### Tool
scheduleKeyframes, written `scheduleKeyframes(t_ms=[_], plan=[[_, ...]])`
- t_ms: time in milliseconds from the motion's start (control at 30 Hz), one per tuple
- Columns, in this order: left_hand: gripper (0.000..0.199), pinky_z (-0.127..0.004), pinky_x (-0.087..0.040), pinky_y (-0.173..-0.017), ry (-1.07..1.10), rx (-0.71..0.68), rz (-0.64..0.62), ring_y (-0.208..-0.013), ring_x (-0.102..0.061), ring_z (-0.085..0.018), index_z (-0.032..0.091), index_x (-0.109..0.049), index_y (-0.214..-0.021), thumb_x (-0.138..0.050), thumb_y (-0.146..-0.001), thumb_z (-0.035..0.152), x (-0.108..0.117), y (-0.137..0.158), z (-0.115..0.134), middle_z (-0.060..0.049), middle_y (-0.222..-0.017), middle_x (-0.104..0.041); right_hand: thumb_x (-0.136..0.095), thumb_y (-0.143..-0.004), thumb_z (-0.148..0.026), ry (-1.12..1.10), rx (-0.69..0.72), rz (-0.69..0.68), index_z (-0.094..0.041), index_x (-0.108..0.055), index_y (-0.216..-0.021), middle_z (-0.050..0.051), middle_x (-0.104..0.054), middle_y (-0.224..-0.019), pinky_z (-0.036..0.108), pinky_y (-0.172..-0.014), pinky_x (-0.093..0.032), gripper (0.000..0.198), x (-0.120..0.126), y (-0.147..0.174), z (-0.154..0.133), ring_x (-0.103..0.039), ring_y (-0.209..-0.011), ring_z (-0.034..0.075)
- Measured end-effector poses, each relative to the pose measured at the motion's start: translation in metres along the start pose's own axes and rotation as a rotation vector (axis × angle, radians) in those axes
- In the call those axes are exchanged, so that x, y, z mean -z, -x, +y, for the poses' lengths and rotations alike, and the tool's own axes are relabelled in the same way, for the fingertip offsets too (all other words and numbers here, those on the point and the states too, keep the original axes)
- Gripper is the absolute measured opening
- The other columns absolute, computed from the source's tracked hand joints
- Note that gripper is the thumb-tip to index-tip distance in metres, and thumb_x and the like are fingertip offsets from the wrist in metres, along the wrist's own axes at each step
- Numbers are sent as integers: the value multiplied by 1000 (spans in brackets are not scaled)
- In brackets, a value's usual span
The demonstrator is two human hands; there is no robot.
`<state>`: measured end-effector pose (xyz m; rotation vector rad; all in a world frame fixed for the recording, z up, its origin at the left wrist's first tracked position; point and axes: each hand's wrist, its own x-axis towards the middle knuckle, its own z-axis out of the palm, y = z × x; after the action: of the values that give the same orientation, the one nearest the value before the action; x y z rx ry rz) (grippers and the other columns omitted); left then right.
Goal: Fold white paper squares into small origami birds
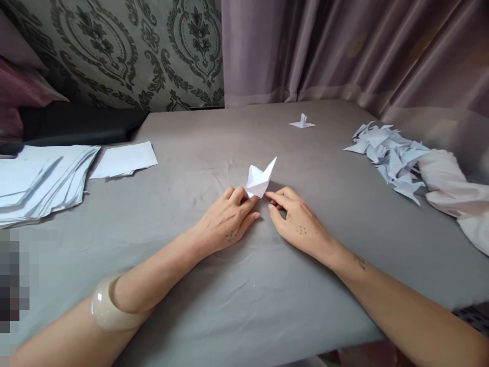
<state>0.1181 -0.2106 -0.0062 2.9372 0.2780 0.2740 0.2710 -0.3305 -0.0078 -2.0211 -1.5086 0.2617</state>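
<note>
White, pointed folded-paper figure point(260, 182) midway on grey cloth-covered table point(198, 142), well in from every edge | likely light, crisp, easily creased; best pinched at its base | left hand point(229, 216) palm-down, fingers curled against its lower left, grip hidden | right hand point(300, 219) half-curled, thumb slightly parted, seemingly empty, beside its base

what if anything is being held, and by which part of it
The left hand has its grip on the white origami piece, at its lower left side. The right hand is close to its lower right; contact cannot be told.
</note>
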Motion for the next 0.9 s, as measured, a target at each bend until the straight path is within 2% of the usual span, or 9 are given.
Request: scheduleKeyframes(t_ms=[133,300,533,667,900], plan=[[52,-42,-41,-94,14,5,-32,-100,-46,-24,14,-46,-136,-28,-99,46,0,2,1,-14,-108,-53,-42,-88,-20,-3,-2,35,-19,-61,-120,8,-62,-99,29,-70,-47,36,-3,2,0,-60,-86,18],[54,-42,-42,-93,-2,40,-22,-95,-47,-24,13,-45,-136,-26,-99,47,0,2,5,-14,-108,-52,-42,-87,-19,52,-53,70,-19,-62,-116,8,-61,-99,32,-72,-47,35,-5,2,1,-59,-83,19],[51,-40,-41,-92,-47,14,-15,-97,-45,-24,13,-47,-133,-27,-99,45,-1,2,5,-13,-107,-52,-40,-87,-17,13,-2,-22,-20,-57,-125,8,-61,-108,37,-86,-45,42,-4,1,-1,-59,-93,20],[53,-41,-42,-92,-57,55,-7,-95,-46,-24,15,-45,-136,-28,-98,48,-3,4,5,-13,-108,-52,-43,-86,-18,-8,-73,52,-20,-60,-120,10,-59,-113,36,-82,-47,38,-5,0,1,-60,-93,21],[52,-43,-42,-92,-52,96,4,-95,-45,-24,19,-49,-133,-30,-97,50,-5,6,7,-13,-112,-50,-40,-84,-12,66,11,13,-22,-60,-121,10,-58,-114,40,-90,-45,43,-5,0,2,-57,-104,23]])
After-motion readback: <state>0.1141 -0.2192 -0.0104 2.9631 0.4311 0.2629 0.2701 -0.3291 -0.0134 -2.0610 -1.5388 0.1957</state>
